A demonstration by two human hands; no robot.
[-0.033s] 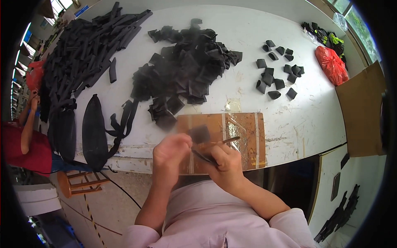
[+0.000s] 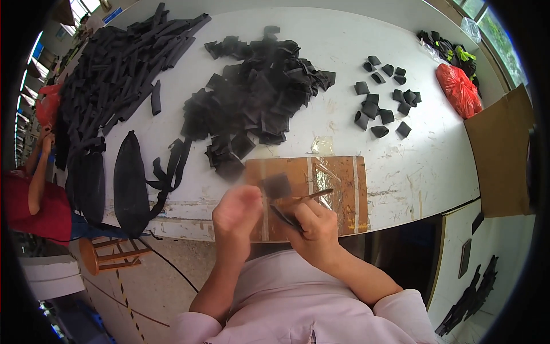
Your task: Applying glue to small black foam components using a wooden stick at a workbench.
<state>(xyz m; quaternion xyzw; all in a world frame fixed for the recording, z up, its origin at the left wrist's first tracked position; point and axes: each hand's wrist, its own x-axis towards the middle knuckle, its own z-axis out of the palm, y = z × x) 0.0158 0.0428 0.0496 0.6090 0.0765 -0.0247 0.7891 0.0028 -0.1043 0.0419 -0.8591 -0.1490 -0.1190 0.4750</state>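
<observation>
The left hand (image 2: 236, 213) is closed on a small black fabric piece (image 2: 277, 186), holding it above the brown board (image 2: 338, 189) at the near edge of the white tabletop (image 2: 366, 143). The right hand (image 2: 312, 225) is closed around a thin tool (image 2: 306, 198) beside the piece. A heap of black pieces (image 2: 258, 92) lies beyond the board.

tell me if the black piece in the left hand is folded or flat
Cannot tell: the black piece at the left hand is blurred and shows only a squarish outline.

Red bag (image 2: 458, 89), wooden stool (image 2: 109, 255)
</observation>
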